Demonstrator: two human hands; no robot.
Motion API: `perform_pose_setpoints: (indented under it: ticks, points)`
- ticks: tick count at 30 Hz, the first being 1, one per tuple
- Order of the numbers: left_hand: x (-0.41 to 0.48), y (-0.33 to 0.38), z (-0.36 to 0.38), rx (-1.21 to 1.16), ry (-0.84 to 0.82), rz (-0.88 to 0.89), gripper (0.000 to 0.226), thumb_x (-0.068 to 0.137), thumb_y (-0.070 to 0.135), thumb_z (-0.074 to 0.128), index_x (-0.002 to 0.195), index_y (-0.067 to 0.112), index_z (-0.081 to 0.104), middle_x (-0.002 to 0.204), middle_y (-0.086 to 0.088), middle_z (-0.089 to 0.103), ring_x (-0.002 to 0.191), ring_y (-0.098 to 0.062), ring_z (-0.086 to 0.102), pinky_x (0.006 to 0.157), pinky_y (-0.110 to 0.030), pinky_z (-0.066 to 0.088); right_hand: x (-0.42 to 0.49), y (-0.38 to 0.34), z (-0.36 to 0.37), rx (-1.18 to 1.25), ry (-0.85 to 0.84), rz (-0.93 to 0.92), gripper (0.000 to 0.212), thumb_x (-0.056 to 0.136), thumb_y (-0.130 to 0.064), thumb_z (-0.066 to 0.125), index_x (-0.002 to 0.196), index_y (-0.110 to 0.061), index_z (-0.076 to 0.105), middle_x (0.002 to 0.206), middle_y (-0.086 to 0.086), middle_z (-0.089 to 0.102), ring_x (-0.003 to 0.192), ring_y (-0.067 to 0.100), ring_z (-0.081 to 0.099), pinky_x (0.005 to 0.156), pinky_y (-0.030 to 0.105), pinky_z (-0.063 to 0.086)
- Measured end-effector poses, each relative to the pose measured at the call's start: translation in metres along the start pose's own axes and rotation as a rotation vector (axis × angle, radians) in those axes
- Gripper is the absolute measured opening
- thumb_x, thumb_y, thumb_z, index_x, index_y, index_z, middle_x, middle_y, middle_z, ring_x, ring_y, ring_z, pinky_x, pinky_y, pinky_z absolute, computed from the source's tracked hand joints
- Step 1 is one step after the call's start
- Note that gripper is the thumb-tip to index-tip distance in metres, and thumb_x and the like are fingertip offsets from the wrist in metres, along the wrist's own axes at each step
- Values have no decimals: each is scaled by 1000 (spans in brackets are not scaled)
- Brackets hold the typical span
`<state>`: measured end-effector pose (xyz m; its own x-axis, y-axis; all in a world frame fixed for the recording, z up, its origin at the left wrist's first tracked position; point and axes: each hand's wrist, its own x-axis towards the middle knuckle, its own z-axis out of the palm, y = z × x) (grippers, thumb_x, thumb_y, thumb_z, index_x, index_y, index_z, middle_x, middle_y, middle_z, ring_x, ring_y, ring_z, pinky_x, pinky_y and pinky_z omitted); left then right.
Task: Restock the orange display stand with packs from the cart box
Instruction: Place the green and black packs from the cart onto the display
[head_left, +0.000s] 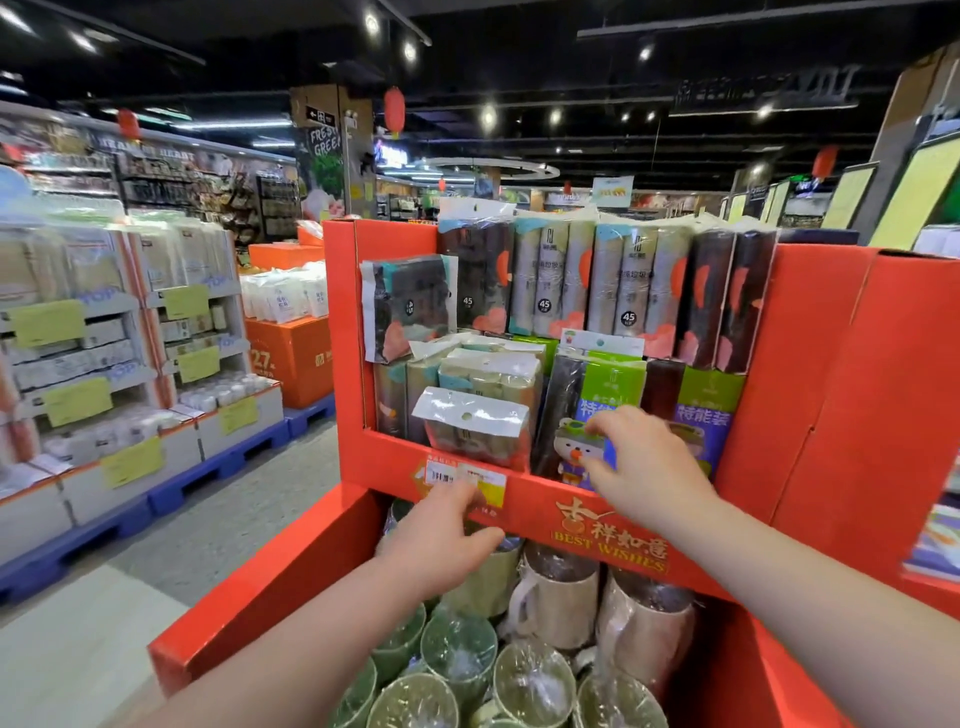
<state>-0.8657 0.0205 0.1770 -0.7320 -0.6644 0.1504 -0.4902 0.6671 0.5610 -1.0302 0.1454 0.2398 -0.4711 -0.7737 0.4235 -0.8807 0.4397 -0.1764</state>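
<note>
The orange display stand (810, 338) fills the middle of the view, its upper shelf packed with upright packs of rolled bags. My right hand (641, 462) reaches onto that shelf, and its fingers pinch the green and blue pack (602, 395) with a cartoon figure on it. My left hand (441, 535) hovers lower, fingers loosely bent and holding nothing, in front of the price labels (470, 480) on the shelf's front lip. A beige pack with a white header (475, 426) leans forward on the left of the shelf. The cart box is not in view.
The stand's lower bin (270, 582) holds wrapped mugs (561, 597) and green cups (457, 649). To the left stand tissue shelves on blue pallets (218, 462), across an aisle of grey floor. Another orange stand (293, 358) is further back.
</note>
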Motion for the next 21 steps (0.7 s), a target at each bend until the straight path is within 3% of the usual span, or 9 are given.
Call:
perform_pose_setpoints:
  ticks: [4, 7, 13, 21]
  points:
    - [-23, -8, 5, 423, -3, 44, 52, 89, 47, 52, 134, 23, 44, 134, 1, 46, 125, -22, 45, 100, -36, 42, -38, -26, 22, -103, -301, -281, 33, 91, -39, 51, 119, -23, 53, 121, 1, 52, 117, 25, 48, 95, 35, 42]
    - [-42, -19, 10, 542, -26, 17, 56, 88, 48, 52, 135, 22, 41, 136, -1, 44, 127, -24, 43, 101, -38, 40, -61, -38, 51, -173, -492, -370, 38, 90, -40, 50, 122, -20, 50, 125, 4, 50, 119, 27, 46, 96, 38, 41]
    - [-81, -41, 7, 606, -52, -63, 57, 88, 47, 52, 138, 22, 39, 137, -3, 41, 126, -26, 42, 101, -40, 37, -90, -58, 88, -207, -677, -428, 44, 90, -37, 51, 129, -17, 46, 130, 7, 48, 125, 29, 44, 100, 40, 39]
    - [-137, -75, -28, 481, 54, -98, 53, 88, 43, 52, 135, 21, 42, 134, -3, 44, 123, -26, 45, 99, -41, 42, -120, -122, 103, -193, -747, -509, 48, 90, -38, 50, 134, -19, 44, 130, 5, 48, 123, 26, 46, 101, 38, 40]
